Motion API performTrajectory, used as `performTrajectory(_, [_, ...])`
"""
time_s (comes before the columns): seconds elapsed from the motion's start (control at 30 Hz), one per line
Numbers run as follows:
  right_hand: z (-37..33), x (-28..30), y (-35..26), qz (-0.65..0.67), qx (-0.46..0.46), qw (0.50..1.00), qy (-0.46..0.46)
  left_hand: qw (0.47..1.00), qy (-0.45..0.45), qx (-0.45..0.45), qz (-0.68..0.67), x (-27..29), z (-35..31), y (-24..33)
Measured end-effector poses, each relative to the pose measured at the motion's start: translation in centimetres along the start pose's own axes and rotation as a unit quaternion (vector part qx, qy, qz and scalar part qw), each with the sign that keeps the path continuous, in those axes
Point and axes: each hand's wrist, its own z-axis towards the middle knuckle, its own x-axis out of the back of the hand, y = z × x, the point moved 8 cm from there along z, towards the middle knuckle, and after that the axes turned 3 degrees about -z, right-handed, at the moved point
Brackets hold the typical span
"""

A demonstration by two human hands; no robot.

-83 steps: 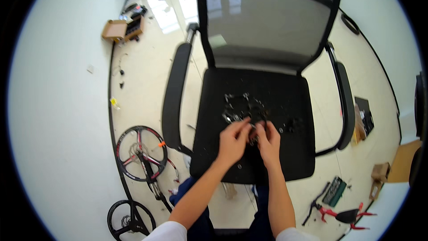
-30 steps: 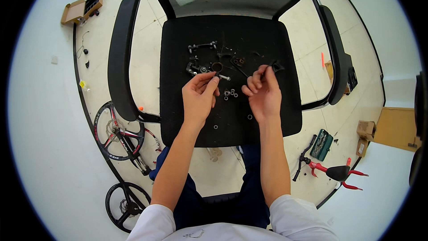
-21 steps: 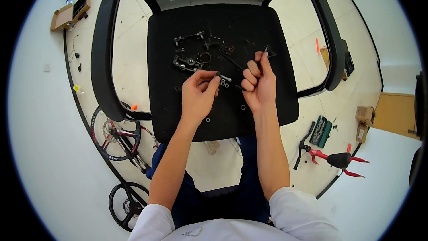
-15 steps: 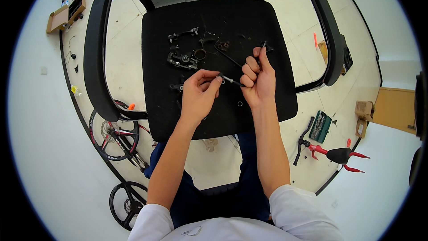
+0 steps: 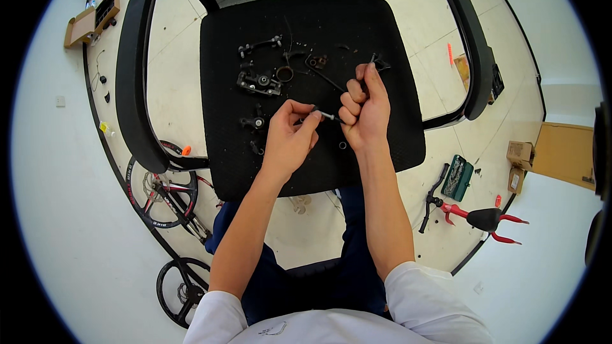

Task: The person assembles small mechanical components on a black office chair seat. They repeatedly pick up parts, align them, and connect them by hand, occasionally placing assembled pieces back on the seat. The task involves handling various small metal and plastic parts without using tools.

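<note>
My left hand (image 5: 288,137) is closed, with thumb and forefinger pinching one end of a thin silver bolt-like rod (image 5: 329,116). The rod's other end meets the lower fingers of my right hand (image 5: 368,111). That hand is curled shut with its thumb up; a slim dark tool (image 5: 373,58) pokes out past the thumb tip, its kind mostly hidden by the fingers. Both hands hover above the black chair seat (image 5: 306,175). A black bicycle brake caliper (image 5: 260,83) lies left of them, beside a round ring (image 5: 285,74). A small washer (image 5: 343,145) rests below the rod.
Also on the seat are a black bracket (image 5: 260,46), a brownish small part (image 5: 317,62) and a caliper-like piece (image 5: 255,122). Armrests (image 5: 137,83) flank the seat. On the floor stand a bicycle wheel (image 5: 132,194), a green toolbox (image 5: 457,178) and a red frame (image 5: 454,210).
My right hand has shifted slightly left, and the gap between the two hands is smaller. Both keep their grip. The view has moved a little.
</note>
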Motion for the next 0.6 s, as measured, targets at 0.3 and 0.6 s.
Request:
performTrajectory(0.3, [-3.2, -5.1, 0.2, -0.466, 0.276, 0.824, -0.164, 0.998, -0.001, 0.037, 0.059, 0.6, 0.7, -0.7])
performTrajectory(0.6, [-4.4, -6.5, -0.8, -0.568, 0.332, 0.745, -0.110, 0.983, 0.078, -0.104, -0.129, 4.2, 1.1, 3.3])
